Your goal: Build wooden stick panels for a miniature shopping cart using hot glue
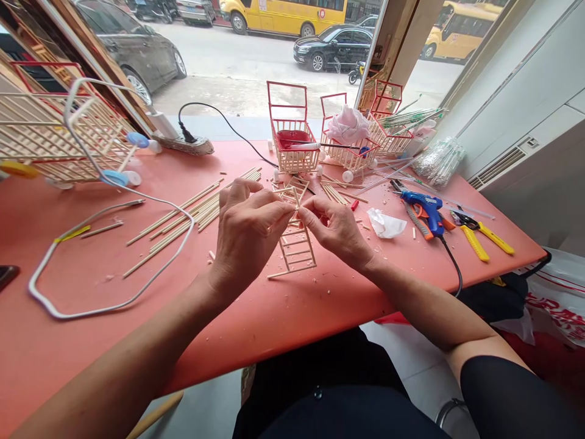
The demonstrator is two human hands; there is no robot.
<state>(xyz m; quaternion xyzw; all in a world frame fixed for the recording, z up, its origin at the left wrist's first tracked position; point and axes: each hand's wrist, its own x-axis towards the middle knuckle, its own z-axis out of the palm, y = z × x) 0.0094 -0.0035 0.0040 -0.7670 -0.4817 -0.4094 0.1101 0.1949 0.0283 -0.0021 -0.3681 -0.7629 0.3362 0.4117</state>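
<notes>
Both hands meet over the middle of the table, pinching at a small frame of thin wooden sticks (298,252) that hangs below the fingertips with several rungs like a ladder. My left hand (249,225) is closed with thumb and index finger at the frame's upper joint. Against the same joint press the thumb and fingers of my right hand (336,228). Fingers cover part of the upper frame. Behind my left hand lies a bundle of loose wooden sticks (183,224). Short stick pieces (335,194) are scattered behind my right hand.
Small stick-built carts with red trim (287,110) stand at the back; a larger cart (68,134) is at left. To the right lie a crumpled tissue (386,224), a blue glue gun (423,210) and yellow-handled pliers (484,235). A white cable (59,314) loops on the left.
</notes>
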